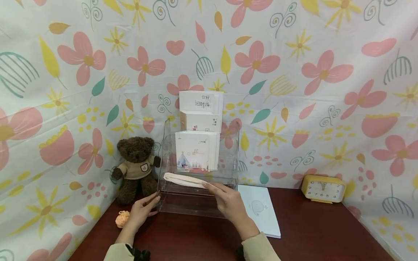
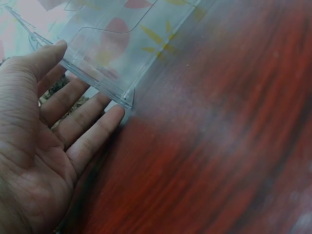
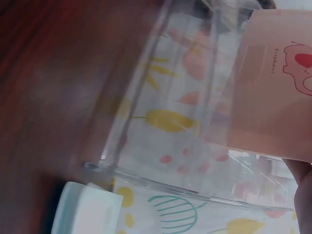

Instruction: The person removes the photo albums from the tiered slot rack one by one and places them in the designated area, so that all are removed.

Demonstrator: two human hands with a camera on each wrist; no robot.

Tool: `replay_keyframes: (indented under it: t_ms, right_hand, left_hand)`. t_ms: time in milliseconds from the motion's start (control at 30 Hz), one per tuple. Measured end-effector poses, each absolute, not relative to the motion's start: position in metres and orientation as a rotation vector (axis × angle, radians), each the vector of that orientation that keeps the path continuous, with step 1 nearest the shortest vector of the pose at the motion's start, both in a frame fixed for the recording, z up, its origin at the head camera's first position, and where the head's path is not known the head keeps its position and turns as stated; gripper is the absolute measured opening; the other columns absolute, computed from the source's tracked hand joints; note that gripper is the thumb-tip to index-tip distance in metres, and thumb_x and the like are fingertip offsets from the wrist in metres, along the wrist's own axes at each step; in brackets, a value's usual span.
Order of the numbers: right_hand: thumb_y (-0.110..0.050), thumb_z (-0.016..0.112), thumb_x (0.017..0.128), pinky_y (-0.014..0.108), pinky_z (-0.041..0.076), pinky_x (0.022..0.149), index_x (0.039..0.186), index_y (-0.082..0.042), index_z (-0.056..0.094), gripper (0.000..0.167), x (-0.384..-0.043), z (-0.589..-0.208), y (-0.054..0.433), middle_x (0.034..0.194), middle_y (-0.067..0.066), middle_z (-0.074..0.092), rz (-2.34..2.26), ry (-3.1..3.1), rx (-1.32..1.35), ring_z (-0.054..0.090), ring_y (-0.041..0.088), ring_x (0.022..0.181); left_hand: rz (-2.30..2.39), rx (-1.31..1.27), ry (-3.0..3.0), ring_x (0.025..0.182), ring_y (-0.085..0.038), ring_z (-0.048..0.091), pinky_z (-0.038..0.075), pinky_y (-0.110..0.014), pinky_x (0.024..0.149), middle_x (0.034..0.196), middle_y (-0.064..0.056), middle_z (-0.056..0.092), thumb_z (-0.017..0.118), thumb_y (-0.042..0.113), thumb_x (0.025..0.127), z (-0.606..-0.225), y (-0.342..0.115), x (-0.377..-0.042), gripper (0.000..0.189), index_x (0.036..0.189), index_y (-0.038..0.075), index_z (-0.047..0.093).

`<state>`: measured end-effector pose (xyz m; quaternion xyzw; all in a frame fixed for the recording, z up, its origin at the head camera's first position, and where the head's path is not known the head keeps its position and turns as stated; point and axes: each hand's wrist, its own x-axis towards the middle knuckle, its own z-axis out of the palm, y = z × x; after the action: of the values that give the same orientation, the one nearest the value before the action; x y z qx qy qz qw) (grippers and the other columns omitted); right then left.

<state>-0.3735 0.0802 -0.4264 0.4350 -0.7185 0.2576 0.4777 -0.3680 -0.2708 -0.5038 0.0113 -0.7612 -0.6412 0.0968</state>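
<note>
1 clear rack (image 1: 192, 210) w/ 3 tiers of white books (image 1: 197, 154), 1 bear (image 1: 136, 170), 1 pale-blue book (image 1: 258, 210), 1 pink book (image 3: 263, 102), 1 clock (image 1: 323, 188), 1 yarn ball (image 1: 122, 219). Pink book is at rack's lower part, its R end pinched in R hand (image 1: 228, 201), which reaches fwd. L hand (image 1: 139, 212) grips rack's L edge, thumb opp. fingers.

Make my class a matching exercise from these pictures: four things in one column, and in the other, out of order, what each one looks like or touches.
1. Left hand
2. Right hand
3. Teddy bear
4. Clock

A. Brown, in a light shirt
B. Holds the pink booklet
C. Yellow casing, white face
D. Touches the clear rack

Right pairs: 1-D, 2-B, 3-A, 4-C
</note>
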Motion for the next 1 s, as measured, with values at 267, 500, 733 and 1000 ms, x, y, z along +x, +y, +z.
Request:
replay_keyframes:
  t_ms: [267, 500, 733, 1000]
  right_hand:
    - [-0.003, 0.058, 0.102, 0.018, 0.046, 0.051, 0.131, -0.015, 0.070, 0.034, -0.366, -0.395, 0.088, 0.105, 0.005, 0.075, 0.752, -1.597, 1.022, 0.068, 0.014, 0.071]
    - [0.017, 0.078, 0.073, 0.022, 0.061, 0.070, 0.122, -0.004, 0.074, 0.052, -0.356, -0.362, 0.102, 0.105, 0.012, 0.076, 0.917, -1.446, 0.965, 0.075, 0.021, 0.085]
    - [0.010, 0.074, 0.086, 0.026, 0.060, 0.086, 0.133, -0.006, 0.067, 0.050, -0.345, -0.351, 0.116, 0.122, 0.014, 0.070, 1.450, -1.514, 0.736, 0.069, 0.018, 0.109]
    - [-0.007, 0.074, 0.093, 0.020, 0.055, 0.093, 0.141, -0.018, 0.061, 0.051, -0.332, -0.345, 0.133, 0.143, 0.007, 0.059, 1.898, -1.502, 0.381, 0.056, 0.017, 0.128]
  left_hand:
    - [-1.911, 0.048, -2.255, 0.129, -0.035, 0.055, 0.062, -0.039, 0.085, 0.145, -0.015, 0.054, 0.072, 0.049, 0.091, -0.497, -0.272, -0.368, 0.061, 0.143, 0.019, 0.059]
    - [-1.929, 0.042, -2.259, 0.129, -0.033, 0.056, 0.062, -0.040, 0.086, 0.145, -0.012, 0.055, 0.073, 0.051, 0.089, -0.498, -0.275, -0.369, 0.062, 0.142, 0.022, 0.060]
    - [-1.916, 0.041, -2.274, 0.128, -0.032, 0.057, 0.062, -0.038, 0.085, 0.145, -0.012, 0.055, 0.071, 0.047, 0.093, -0.499, -0.274, -0.369, 0.057, 0.143, 0.023, 0.060]
    - [-1.927, 0.039, -2.283, 0.131, -0.036, 0.054, 0.061, -0.043, 0.088, 0.149, -0.018, 0.049, 0.070, 0.050, 0.092, -0.500, -0.273, -0.364, 0.064, 0.146, 0.018, 0.056]
